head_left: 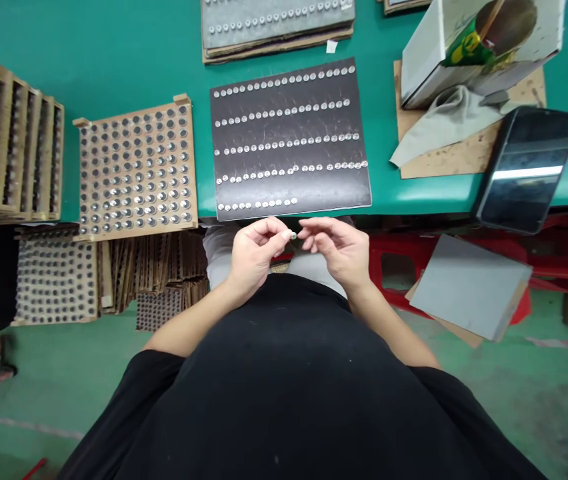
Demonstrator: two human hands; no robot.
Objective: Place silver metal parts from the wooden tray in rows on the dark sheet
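Note:
My left hand point(259, 250) pinches a small round metal part point(293, 235) between thumb and fingertips, just off the near edge of the table. Close beside it, my right hand point(338, 248) has its fingers loosely curled and apart, with nothing visible in them. Beyond both hands lies a black board point(289, 127) bearing rows of small silvery discs; its nearest row covers only the left part. To the left, a wooden peg tray point(137, 170) holds rows of dark round pieces, some topped with shiny metal parts.
Stacked wooden trays point(14, 140) stand at far left, with another full tray point(57, 277) below table level. A grey board stack point(279, 27) lies at the back. On the right are a white box point(429, 53), a cloth point(439, 123), a phone point(524, 167) and a red stool point(399, 267).

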